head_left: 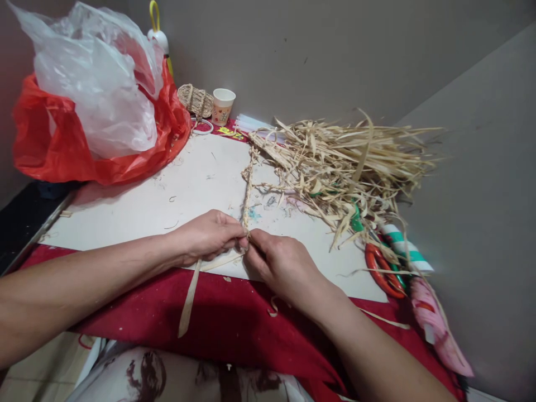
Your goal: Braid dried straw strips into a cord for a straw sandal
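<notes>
A braided straw cord runs down the white board to my hands. My left hand pinches the cord's lower end, its fingers pressed together. Close against it, my right hand has its thumb and fingers closed at the same spot. A flat loose strand hangs below my left hand over the red cloth, and another pale strand passes between the hands. A large heap of dry straw lies at the back right, touching the cord's far end.
Red and white plastic bags fill the back left. A woven straw piece and a paper cup stand behind the board. Red-handled scissors, a green-striped roll and a pink bundle lie at the right edge, near the wall.
</notes>
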Demonstrator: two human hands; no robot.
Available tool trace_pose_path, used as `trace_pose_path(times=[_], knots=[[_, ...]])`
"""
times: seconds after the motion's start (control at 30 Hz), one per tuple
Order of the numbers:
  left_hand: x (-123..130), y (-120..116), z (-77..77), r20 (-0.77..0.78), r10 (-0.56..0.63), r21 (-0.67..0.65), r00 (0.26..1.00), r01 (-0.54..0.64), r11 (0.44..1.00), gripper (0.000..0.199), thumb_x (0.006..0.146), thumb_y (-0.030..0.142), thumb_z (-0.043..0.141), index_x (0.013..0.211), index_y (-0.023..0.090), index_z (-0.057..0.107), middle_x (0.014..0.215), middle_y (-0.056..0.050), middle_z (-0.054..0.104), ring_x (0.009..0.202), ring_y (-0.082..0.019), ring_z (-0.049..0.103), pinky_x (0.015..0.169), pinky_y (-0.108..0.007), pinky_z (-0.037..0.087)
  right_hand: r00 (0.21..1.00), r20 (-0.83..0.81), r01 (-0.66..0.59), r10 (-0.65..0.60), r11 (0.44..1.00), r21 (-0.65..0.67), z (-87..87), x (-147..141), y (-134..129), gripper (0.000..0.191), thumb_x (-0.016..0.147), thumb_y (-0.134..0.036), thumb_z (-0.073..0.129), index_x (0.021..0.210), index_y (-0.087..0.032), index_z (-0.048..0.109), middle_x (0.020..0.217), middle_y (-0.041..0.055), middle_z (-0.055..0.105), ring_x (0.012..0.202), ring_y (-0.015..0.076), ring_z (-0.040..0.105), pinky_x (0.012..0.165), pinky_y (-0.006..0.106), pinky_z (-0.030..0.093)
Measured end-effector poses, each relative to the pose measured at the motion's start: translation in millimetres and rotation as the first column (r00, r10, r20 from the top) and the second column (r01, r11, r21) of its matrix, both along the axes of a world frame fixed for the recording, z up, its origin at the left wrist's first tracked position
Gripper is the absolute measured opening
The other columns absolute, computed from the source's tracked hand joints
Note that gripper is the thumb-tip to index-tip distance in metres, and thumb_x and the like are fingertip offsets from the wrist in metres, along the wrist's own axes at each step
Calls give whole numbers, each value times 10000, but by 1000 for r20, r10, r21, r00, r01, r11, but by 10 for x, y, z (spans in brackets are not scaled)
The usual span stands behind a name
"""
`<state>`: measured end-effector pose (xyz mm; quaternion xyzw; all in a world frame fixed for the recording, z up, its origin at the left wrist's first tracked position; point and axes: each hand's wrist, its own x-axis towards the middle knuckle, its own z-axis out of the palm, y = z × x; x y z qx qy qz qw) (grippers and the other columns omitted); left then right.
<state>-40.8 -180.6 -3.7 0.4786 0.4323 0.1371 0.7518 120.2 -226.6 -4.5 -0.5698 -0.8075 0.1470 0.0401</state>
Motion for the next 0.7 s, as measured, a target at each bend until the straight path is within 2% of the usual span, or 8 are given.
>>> trace_pose_path(times=[0.1,0.27,0.4,0.57,0.63,0.7], knots=[[18,-12,-14,-47,18,77,999,-14,997,176,749,237,476,610,162,553,369,88,312,320,-44,168,350,-225,93,1000,11,-24,24,1000,-19,10,-5,4,228,897,-284,376,783,-184,547,615,32,597,512,132,480,523,249,245],[27,-25,-63,-33,64,237,997,-55,970,201,725,194,479,545,145,554,421,66,399,408,-46,289,424,-200,213,999,-4,-34,34,998,-55,97,33,-22,254,905,-339,386,793,-184,553,594,31,580,498,128,456,512,254,235],[5,-21,-81,-76,51,298,996,-26,954,187,712,210,493,555,146,571,429,70,407,426,-50,289,445,-199,234,999,-40,-10,7,997,-72,187,95,-46,292,903,-361,393,695,-189,505,557,14,529,478,113,397,507,253,230],[1,-30,-67,-44,50,292,998,-35,956,191,709,206,496,541,141,560,443,66,408,433,-48,285,438,-204,217,969,-247,-48,23,994,-97,176,29,-116,305,930,-317,338,685,-189,467,591,8,527,520,111,419,532,241,268],[9,-40,-59,2,62,248,998,-60,967,203,705,204,504,512,145,522,431,72,375,420,-45,265,429,-206,203,969,-242,-78,51,991,-104,110,-45,-156,286,930,-299,335,713,-184,482,609,16,552,526,113,447,539,244,272],[19,-48,-48,28,69,177,997,-72,982,193,712,201,503,531,145,535,409,80,333,396,-42,236,418,-208,190,985,-156,-90,74,991,-103,31,-122,-185,271,925,-281,341,734,-179,504,611,27,581,512,117,466,534,256,256]])
